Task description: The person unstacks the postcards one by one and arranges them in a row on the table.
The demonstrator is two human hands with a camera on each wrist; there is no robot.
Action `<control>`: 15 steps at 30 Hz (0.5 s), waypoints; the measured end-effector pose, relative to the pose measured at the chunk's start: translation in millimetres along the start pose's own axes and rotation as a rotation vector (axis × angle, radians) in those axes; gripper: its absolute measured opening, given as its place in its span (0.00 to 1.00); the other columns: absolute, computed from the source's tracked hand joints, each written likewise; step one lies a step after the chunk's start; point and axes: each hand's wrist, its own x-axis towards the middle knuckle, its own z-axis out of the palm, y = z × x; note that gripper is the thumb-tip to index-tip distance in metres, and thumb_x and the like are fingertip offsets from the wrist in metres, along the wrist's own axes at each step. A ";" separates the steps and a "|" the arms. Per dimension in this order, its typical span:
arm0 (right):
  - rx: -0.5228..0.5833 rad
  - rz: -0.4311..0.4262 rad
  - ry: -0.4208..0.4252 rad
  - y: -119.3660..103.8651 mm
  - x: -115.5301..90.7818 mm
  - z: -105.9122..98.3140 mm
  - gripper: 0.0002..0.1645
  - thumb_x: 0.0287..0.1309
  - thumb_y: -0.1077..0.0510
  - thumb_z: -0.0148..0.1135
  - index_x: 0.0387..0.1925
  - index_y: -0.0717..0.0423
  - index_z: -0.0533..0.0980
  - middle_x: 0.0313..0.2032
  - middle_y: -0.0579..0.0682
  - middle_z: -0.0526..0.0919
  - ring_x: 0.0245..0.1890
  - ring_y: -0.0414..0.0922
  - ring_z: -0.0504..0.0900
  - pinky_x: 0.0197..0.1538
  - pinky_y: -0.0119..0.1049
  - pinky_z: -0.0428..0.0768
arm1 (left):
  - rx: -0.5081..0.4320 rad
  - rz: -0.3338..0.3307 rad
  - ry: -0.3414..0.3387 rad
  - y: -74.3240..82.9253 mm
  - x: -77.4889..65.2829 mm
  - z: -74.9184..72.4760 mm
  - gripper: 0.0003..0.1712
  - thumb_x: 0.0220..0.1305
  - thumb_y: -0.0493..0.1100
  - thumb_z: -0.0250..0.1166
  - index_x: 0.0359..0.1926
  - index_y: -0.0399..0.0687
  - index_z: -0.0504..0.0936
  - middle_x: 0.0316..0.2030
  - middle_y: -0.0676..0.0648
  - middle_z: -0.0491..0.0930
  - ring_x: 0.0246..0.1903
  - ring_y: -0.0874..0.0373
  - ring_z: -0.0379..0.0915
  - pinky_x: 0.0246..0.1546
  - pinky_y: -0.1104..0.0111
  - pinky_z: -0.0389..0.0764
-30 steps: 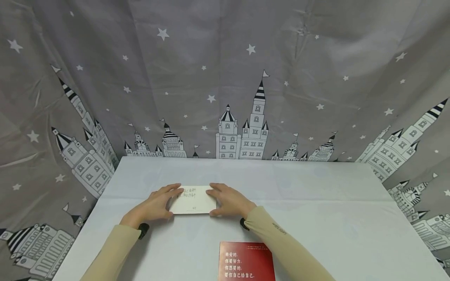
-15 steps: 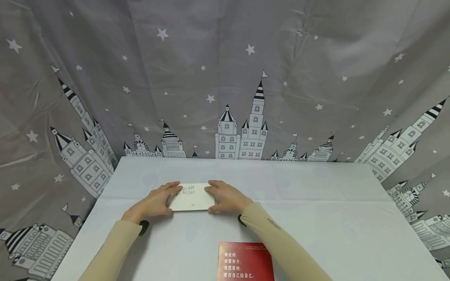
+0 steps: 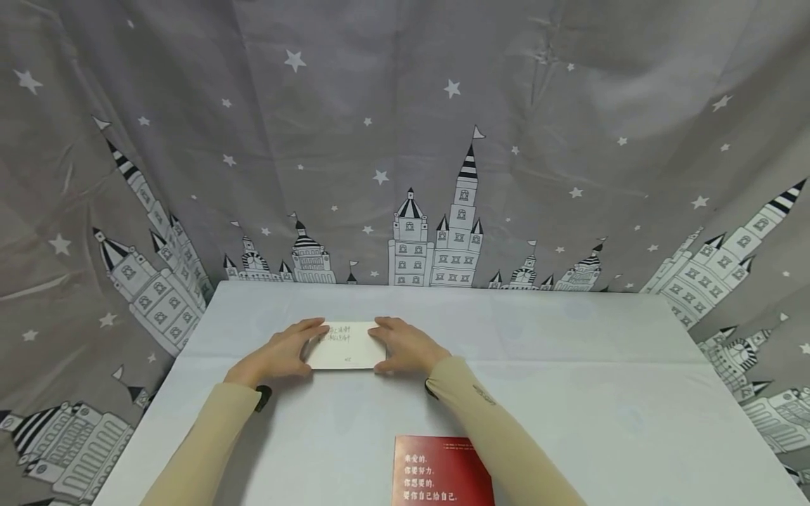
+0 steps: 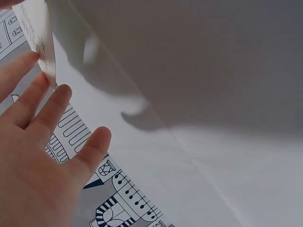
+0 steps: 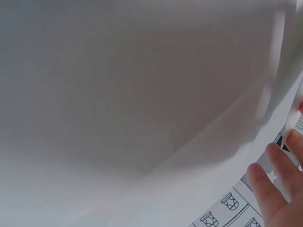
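Note:
A cream-white card (image 3: 349,349) with dark handwritten-style characters is held by both hands above the white table. At its left end, my left hand (image 3: 282,355) grips it with the thumb at the near edge and the fingers at the far side. The right hand (image 3: 411,348) holds the opposite end in the same manner. In the left wrist view, the lettered face of the card (image 4: 41,33) shows at upper left, against the fingertips. Only a thin strip of the card (image 5: 292,116) appears at the edge of the right wrist view.
A red card (image 3: 433,472) with white Chinese characters lies on the white table (image 3: 588,422) near the front, partly covered by the right sleeve. Behind the table hangs a grey curtain (image 3: 354,91) printed with stars and castles. Hand shadows fall on the tabletop.
Both hands, still gripping the cream-white card, have moved slightly away from the body, up in the head view. The red card has stayed in place.

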 end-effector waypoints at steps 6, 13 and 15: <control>0.002 0.025 -0.009 -0.6 4.2 -3.2 0.45 0.49 0.43 0.71 0.67 0.52 0.67 0.69 0.53 0.60 0.68 0.48 0.59 0.68 0.40 0.57 | -0.004 -0.008 -0.010 -1.5 5.0 -2.2 0.47 0.40 0.34 0.69 0.66 0.35 0.65 0.67 0.31 0.56 0.64 0.30 0.52 0.53 0.31 0.57; -0.004 0.029 -0.014 -0.3 8.3 -4.7 0.46 0.48 0.43 0.72 0.67 0.53 0.67 0.69 0.53 0.61 0.68 0.49 0.60 0.68 0.40 0.58 | 0.005 -0.020 -0.012 -5.8 10.4 -2.3 0.48 0.39 0.35 0.69 0.67 0.36 0.65 0.68 0.33 0.55 0.65 0.30 0.51 0.54 0.31 0.57; -0.010 0.034 -0.014 -0.2 8.8 -4.6 0.46 0.48 0.43 0.72 0.66 0.53 0.67 0.69 0.53 0.61 0.68 0.49 0.61 0.67 0.41 0.59 | 0.008 -0.017 -0.013 -6.6 11.8 -2.0 0.48 0.39 0.35 0.68 0.67 0.36 0.65 0.68 0.32 0.55 0.65 0.30 0.51 0.54 0.31 0.57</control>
